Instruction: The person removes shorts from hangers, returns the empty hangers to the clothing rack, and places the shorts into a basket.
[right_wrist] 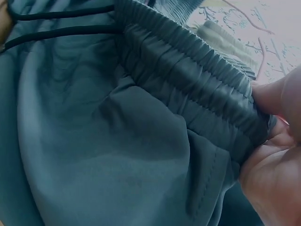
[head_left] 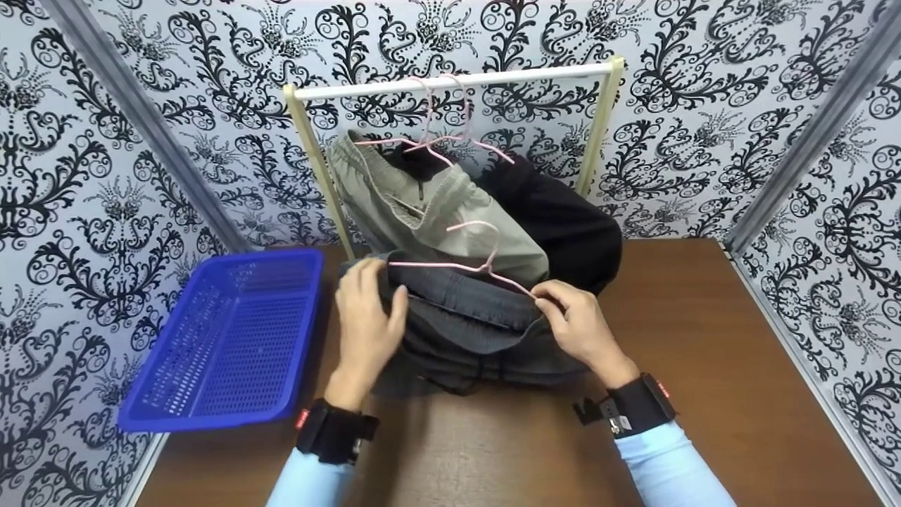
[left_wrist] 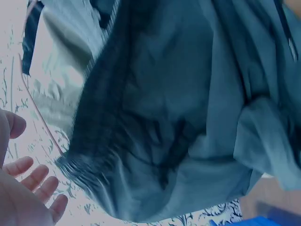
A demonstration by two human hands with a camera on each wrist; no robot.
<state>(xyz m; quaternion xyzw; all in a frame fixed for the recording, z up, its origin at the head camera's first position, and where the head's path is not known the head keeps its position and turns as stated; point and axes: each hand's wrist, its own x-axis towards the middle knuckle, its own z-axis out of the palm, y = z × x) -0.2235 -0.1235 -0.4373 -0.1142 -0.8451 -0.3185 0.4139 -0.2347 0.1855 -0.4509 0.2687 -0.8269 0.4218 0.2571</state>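
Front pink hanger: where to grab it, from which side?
Probably pinch the front hanger at its neck, just under the hook, from above: the hook rises clear of the dark pants, while the arms span the waistband, gripped at one end by the right hand.

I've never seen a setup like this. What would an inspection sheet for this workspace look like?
Surface: brown tabletop, wood-look.
Job's things: dark grey drawstring garment with a pink hanger at its waistband, the hook off the rail; light garment and black garment hang on the rack.
Clutter: blue basket at the left.
Left grip: bare hand, fingers loose beside the waistband; contact unclear.
Right grip: bare hand, pinching the waistband near the hanger's end.
Cables: nothing seen.
Surroundings: walls with black scroll pattern, grey posts.
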